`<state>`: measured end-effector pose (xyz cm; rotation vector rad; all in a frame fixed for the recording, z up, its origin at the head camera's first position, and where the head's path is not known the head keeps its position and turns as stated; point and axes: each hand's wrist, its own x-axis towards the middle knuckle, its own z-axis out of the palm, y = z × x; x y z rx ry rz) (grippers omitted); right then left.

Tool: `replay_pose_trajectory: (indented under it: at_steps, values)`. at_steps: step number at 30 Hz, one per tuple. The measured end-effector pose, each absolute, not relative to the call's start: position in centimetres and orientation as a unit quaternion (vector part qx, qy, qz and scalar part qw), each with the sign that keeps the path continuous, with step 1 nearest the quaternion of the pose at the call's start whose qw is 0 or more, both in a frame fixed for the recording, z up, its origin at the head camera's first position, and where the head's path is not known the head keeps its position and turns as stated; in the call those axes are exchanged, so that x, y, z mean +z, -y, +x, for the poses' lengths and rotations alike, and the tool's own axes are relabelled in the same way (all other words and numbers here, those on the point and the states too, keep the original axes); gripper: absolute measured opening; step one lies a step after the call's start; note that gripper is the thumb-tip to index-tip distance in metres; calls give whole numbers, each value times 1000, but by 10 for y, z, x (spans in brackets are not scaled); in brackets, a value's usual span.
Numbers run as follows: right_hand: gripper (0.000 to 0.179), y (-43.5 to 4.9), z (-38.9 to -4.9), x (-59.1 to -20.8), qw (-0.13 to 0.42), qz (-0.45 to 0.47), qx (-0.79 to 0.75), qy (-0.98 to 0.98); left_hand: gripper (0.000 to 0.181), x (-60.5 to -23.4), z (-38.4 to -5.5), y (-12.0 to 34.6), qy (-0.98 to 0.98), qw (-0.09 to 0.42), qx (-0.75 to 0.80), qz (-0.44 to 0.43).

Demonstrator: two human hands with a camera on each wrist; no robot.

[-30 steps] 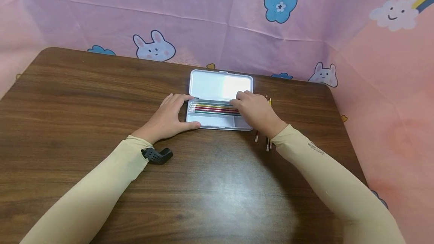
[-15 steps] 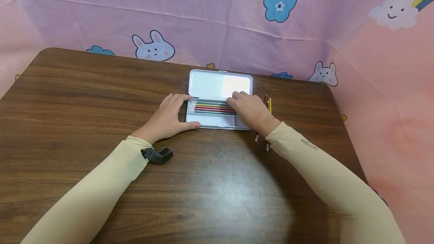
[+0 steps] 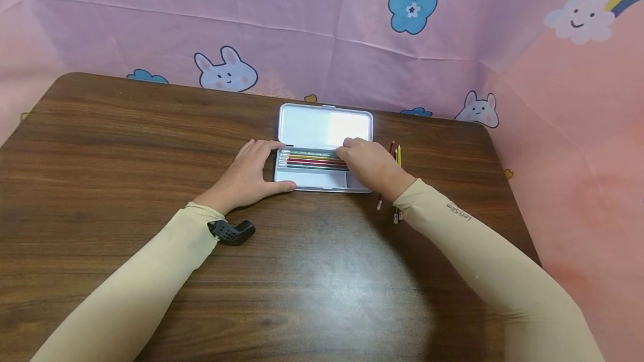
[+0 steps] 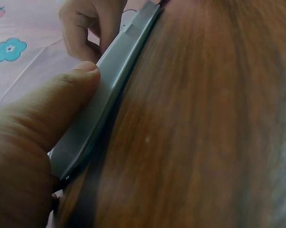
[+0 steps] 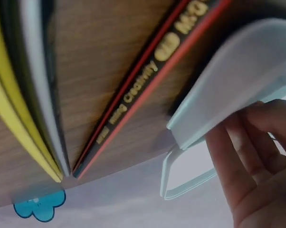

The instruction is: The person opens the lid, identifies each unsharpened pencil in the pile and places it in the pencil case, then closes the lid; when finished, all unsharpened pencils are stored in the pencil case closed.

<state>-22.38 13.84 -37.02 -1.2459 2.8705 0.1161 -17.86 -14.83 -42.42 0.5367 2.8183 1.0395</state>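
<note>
An open pale pencil case (image 3: 319,180) lies near the table's back edge, its lid (image 3: 307,124) tipped back. Several pencils (image 3: 312,162), green, yellow and red, lie side by side in its rear compartment, white eraser ends to the left. My left hand (image 3: 245,175) grips the case's left end, thumb at the front corner and index finger at the hinge side; its thumb (image 4: 62,102) shows against the wall in the left wrist view. My right hand (image 3: 374,165) reaches into the right half with bent fingers, pinching at the pencils. Its fingertips and the pencils' right ends are hidden.
Loose pencils lie right of the case: a red-and-black one (image 5: 145,83), a yellow one (image 5: 22,123) and a grey-looking one (image 5: 48,90). The brown table (image 3: 282,272) meets a patterned cloth (image 3: 302,27) behind and to the right.
My right hand has shifted slightly left along the pencils in the case, then stayed there. The rear green pencil shows more clearly now. My left hand keeps its place.
</note>
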Motion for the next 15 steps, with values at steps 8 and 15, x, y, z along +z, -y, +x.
replay_pose_trajectory:
  at_steps: [8,15]
  values:
    - [25,-161,-222,-350,39,-354,-40,-934,97,-426,-181,146,-922,44,339,179]
    - [25,-214,-214,-328,0,-253,-154,-955,97,-425,-181,145,-923,41,339,178]
